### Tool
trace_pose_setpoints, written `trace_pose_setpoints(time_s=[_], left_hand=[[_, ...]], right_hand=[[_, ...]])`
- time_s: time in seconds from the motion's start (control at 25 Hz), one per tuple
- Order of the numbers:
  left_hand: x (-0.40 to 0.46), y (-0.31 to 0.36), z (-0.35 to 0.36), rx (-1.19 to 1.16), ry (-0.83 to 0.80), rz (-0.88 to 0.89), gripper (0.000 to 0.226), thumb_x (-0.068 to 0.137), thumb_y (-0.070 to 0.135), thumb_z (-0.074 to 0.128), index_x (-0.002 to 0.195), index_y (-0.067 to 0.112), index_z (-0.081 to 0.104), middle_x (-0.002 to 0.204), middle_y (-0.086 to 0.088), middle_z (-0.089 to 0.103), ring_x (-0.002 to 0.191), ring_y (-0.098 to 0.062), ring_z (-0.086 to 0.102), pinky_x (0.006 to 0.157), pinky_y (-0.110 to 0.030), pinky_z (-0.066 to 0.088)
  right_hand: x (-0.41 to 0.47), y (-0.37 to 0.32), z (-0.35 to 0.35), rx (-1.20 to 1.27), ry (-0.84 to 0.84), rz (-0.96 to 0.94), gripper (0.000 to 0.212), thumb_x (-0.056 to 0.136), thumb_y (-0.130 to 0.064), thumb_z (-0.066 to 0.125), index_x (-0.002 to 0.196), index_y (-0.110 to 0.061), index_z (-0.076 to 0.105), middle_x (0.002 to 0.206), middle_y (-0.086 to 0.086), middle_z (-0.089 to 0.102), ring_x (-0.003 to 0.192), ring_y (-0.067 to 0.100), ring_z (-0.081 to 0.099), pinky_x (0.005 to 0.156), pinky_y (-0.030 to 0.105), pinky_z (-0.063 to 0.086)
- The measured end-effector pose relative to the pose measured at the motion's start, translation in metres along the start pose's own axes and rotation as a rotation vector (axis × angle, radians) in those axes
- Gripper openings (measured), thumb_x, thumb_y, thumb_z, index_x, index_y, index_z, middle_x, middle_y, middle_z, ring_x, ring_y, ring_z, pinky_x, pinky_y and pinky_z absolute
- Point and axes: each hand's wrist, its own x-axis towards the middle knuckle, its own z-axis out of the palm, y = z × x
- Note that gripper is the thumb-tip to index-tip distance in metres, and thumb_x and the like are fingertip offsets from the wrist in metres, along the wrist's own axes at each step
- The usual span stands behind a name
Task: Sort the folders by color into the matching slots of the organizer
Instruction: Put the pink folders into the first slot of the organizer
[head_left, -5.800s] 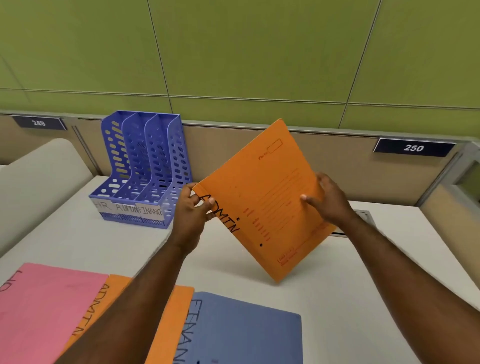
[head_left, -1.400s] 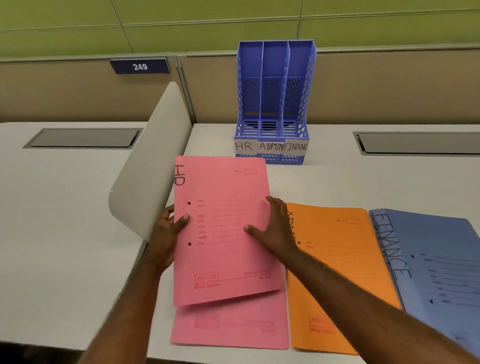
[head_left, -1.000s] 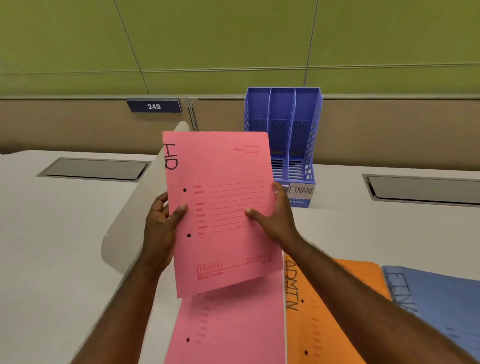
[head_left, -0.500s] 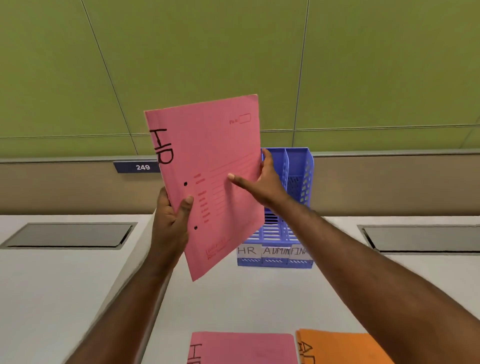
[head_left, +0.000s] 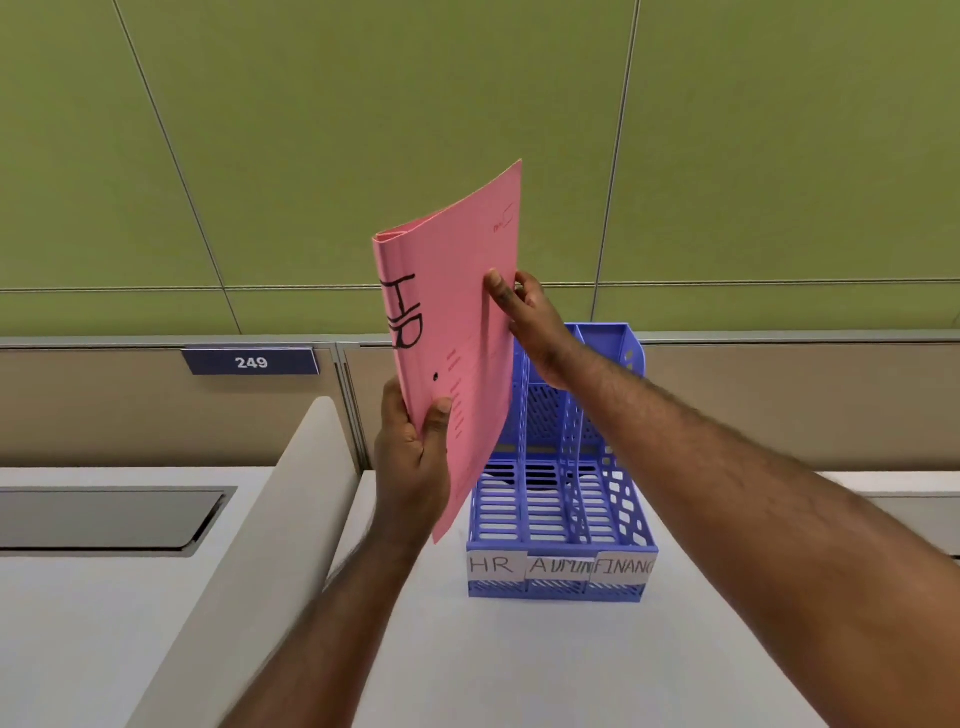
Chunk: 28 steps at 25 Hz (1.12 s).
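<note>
Organizer: a blue plastic file rack (head_left: 558, 512) stands on the white desk (head_left: 519, 665), at about 5 o'clock from the middle of the view, its back against the tan partition (head_left: 779, 400).
Slots: three upright slots side by side, with slatted floors and perforated walls; nothing shows inside the parts of them that can be seen, though the far left slot is partly hidden by the folder.
Labels: white paper strips on the front lip read HR (head_left: 496, 565) on the left, ADMIN (head_left: 561, 566) in the middle and FINANC (head_left: 623, 565) on the right, the last word cut short at the edge.
Folder: a pink folder (head_left: 457, 322), marked HR in black along its spine side, is held in the air, upright and slightly bowed, its lower corner above and just in front of the left slot; it is not inside any slot.
Left hand: the left hand (head_left: 413, 452) grips the folder's lower spine edge at about 7 o'clock of the sheet, thumb on the front face, fingers wrapped behind.
Right hand: the right hand (head_left: 527, 325) pinches the folder's open edge at about 3 o'clock, thumb on the front, fingers behind; the forearm reaches in from 4 o'clock across the rack.
Surroundings: a curved white divider (head_left: 270, 519) at 8 o'clock, a blue plate (head_left: 251, 361) reading 249 at 9 o'clock, green wall panels (head_left: 311, 130) above.
</note>
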Motion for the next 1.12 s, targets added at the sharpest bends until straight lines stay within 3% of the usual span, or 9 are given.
trace_pose_setpoints(time_s=[0.16,0.4,0.68,0.88,1.12], left_hand=[[0.010,-0.020,0.021,-0.046,0.029,-0.066,0.031,0.093,0.039,0.046,0.123,0.036,0.043,0.105,0.031,0.059,0.103,-0.006,0.062,0.087,-0.039,0.057],[0.014,-0.039,0.041,-0.066,0.042,-0.094,0.026,0.094,0.040,0.045,0.110,0.060,0.043,0.106,0.034,0.060,0.106,-0.005,0.062,0.089,-0.038,0.057],[0.008,-0.078,0.059,-0.055,0.024,-0.125,0.036,0.095,0.038,0.044,0.131,0.030,0.041,0.118,0.011,0.059,0.112,-0.009,0.059,0.094,-0.045,0.055],[-0.002,-0.094,0.060,-0.043,-0.016,-0.164,0.037,0.094,0.042,0.043,0.130,0.037,0.037,0.117,0.020,0.055,0.109,0.000,0.059,0.090,-0.038,0.057],[-0.011,-0.104,0.055,-0.014,-0.044,-0.205,0.037,0.096,0.044,0.044,0.131,0.037,0.036,0.125,0.003,0.056,0.114,-0.013,0.059,0.091,-0.043,0.057]], right_hand=[[0.011,0.014,0.000,-0.010,0.034,-0.014,0.142,0.032,-0.093,0.060,0.147,-0.018,0.023,0.141,0.002,0.046,0.121,0.015,0.047,0.107,0.037,0.032],[0.022,0.045,-0.002,0.009,0.084,0.000,0.144,0.035,-0.090,0.063,0.150,-0.017,0.016,0.146,0.007,0.045,0.130,0.023,0.049,0.112,0.049,0.037],[0.020,0.077,-0.001,0.024,0.063,0.045,0.116,0.059,-0.070,0.065,0.150,-0.018,0.016,0.148,0.004,0.042,0.131,0.020,0.047,0.112,0.047,0.038],[0.016,0.086,0.003,-0.017,0.051,0.035,0.119,0.058,-0.069,0.068,0.151,-0.020,0.014,0.154,0.005,0.032,0.137,0.018,0.040,0.114,0.045,0.035],[0.013,0.068,-0.007,-0.300,0.009,-0.194,0.102,0.066,-0.068,0.066,0.149,-0.045,0.012,0.161,0.000,0.014,0.146,0.021,0.023,0.113,0.055,0.032]])
